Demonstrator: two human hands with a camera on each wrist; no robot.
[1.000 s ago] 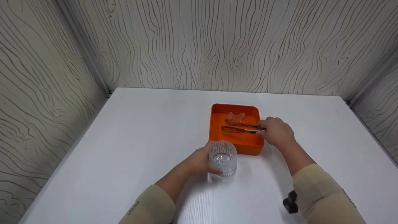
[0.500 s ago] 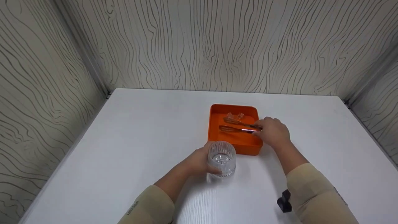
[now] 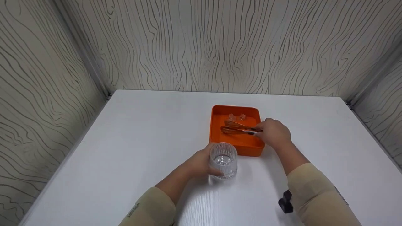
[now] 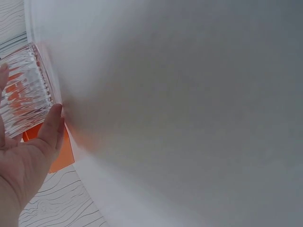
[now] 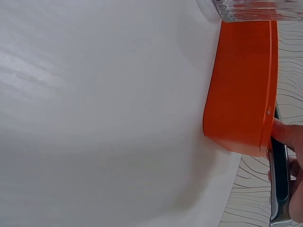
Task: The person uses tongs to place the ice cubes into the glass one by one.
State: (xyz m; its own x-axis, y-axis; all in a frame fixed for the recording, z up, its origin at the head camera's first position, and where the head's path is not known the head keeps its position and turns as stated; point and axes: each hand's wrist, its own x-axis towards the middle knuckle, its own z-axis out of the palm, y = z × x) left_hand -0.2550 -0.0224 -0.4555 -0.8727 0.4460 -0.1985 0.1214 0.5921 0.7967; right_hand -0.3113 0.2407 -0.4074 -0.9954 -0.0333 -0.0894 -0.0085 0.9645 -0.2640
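My left hand (image 3: 199,163) holds a clear ribbed glass (image 3: 227,171) from its left side, just in front of the orange tray (image 3: 248,152). The left wrist view shows the thumb and fingers around the glass (image 4: 28,94). Metal tongs with brownish ends (image 3: 240,128) are gripped by my right hand (image 3: 276,133) at the tray's right rim. Their two arms stand apart over the tray, with nothing seen between them. Two small clear cubes (image 3: 242,116) lie near the tray's back wall, beyond the tongs. In the right wrist view the tongs' handle (image 5: 280,184) shows dark inside.
A white table (image 3: 150,125) carries everything, with wood-patterned panels (image 3: 201,47) behind it and at both sides. By the right sleeve sits a small black object (image 3: 285,202), partly hidden by it.
The tongs' ends have drawn closer together and shifted slightly left over the tray, along with my right hand. My left hand and the glass stay in place.
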